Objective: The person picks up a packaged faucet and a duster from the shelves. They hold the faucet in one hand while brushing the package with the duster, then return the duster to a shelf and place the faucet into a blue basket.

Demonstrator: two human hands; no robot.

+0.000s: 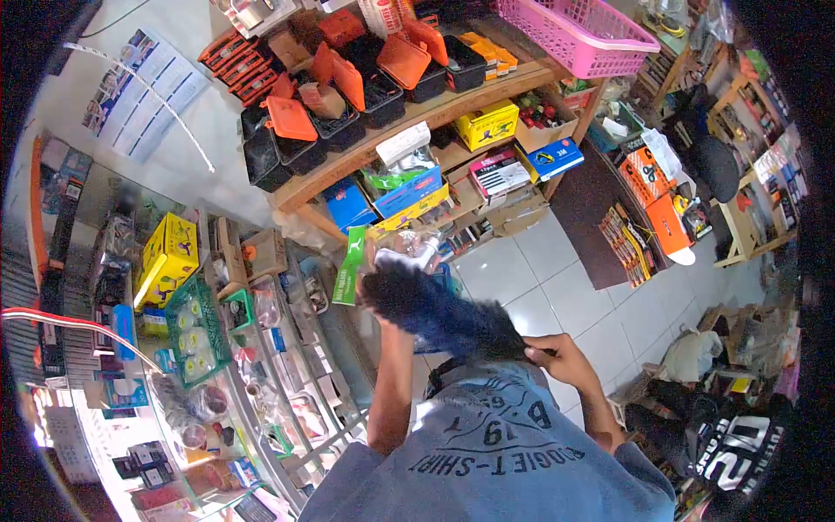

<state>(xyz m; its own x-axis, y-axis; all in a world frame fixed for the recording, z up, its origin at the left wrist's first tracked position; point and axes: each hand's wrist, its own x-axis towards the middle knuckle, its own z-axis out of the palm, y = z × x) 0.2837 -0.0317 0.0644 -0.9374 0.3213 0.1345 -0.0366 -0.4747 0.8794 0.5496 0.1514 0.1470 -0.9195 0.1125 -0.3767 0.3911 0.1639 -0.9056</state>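
A dark blue-black fluffy duster [439, 304], blurred by motion, stretches across the middle in front of my shirt. My right hand [561, 358] is closed at its right end, thumb and fingers pinching there. My left hand [387, 317] is mostly covered by the duster's fluffy left end. Just above that hand is a clear plastic package [409, 248] with a green header card [350, 265], which the left hand appears to hold up. The left fingers are hidden, and the duster overlaps the package's lower part.
Ahead, a wooden shelf [417, 117] bears black bins with orange lids and a pink basket [600, 39]. Boxes fill the level below. Glass display shelving [287, 374] stands close on my left. White floor tiles [557, 270] show ahead to the right, beside a brown mat [591, 226].
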